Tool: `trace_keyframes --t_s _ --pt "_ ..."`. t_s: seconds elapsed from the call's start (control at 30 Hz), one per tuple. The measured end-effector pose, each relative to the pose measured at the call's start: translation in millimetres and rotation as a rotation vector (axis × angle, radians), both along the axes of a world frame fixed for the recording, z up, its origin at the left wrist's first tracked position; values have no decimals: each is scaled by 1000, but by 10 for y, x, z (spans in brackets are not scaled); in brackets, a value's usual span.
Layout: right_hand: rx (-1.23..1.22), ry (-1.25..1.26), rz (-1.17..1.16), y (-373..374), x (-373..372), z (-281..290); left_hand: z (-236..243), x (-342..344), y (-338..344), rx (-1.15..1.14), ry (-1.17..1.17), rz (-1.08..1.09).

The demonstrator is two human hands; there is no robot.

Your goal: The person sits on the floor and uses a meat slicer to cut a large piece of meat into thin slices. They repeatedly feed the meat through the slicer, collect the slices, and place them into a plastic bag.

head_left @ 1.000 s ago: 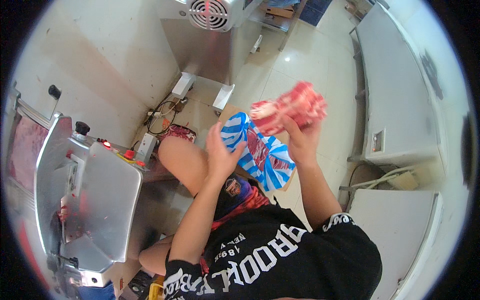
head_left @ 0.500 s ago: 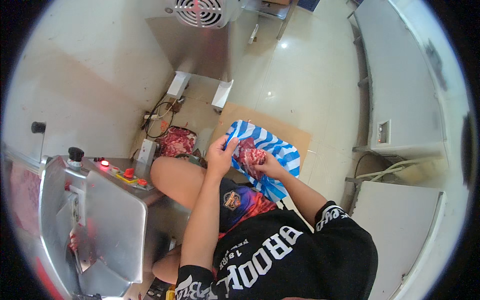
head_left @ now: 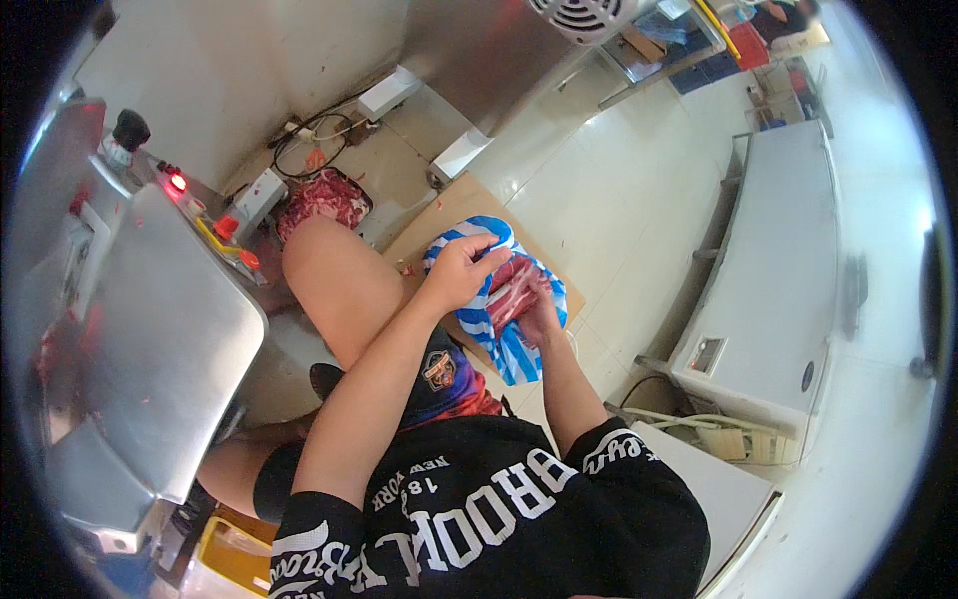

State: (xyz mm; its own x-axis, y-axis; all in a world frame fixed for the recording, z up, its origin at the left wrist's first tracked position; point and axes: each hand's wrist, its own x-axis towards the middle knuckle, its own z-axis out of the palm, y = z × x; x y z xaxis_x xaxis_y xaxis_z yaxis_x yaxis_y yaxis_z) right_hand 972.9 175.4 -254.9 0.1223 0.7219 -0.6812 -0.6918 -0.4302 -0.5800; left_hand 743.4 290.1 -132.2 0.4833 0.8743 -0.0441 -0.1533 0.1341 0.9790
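A blue-and-white striped plastic bag (head_left: 520,361) is held in front of me above a sheet of cardboard, its mouth spread. Red raw meat slices (head_left: 513,290), streaked with white fat, lie in a pile in its opening. At the bag's left rim, my left hand (head_left: 465,274) is closed on the plastic, thumb toward the meat. My right hand (head_left: 540,317) reaches in from the right, its fingers curled against the meat's right side; the fingertips are slightly blurred. Most of the bag's inside is hidden.
A tray of raw meat (head_left: 324,204) sits on the floor beyond my knee, near cables. Left stands a metal slicing machine (head_left: 185,329) with a lit red button (head_left: 179,183). Cardboard (head_left: 431,232) lies under the bag. A white chest freezer (head_left: 763,280) stands right; a yellow-rimmed bin (head_left: 232,554) is lower left.
The view has turned, showing more of the far right. My left hand lies further over the bag's rim, and the bag is gathered closer round the meat. My right hand remains at the meat.
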Motion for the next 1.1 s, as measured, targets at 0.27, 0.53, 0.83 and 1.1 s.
trace_keyframes --t_s 0.27,0.53,0.83,1.1 --pt "-545 -1521 482 -170 530 197 -159 -9 18 55 58 -35" --pt "-466 -1337 197 6 -179 -358 -85 34 -55 -102 -29 -66" --pt "-559 -1260 112 -36 -202 -240 5 -33 -36 -60 50 -43" --pt "-490 -898 162 -503 311 -36 50 -59 -41 -71 84 -78"
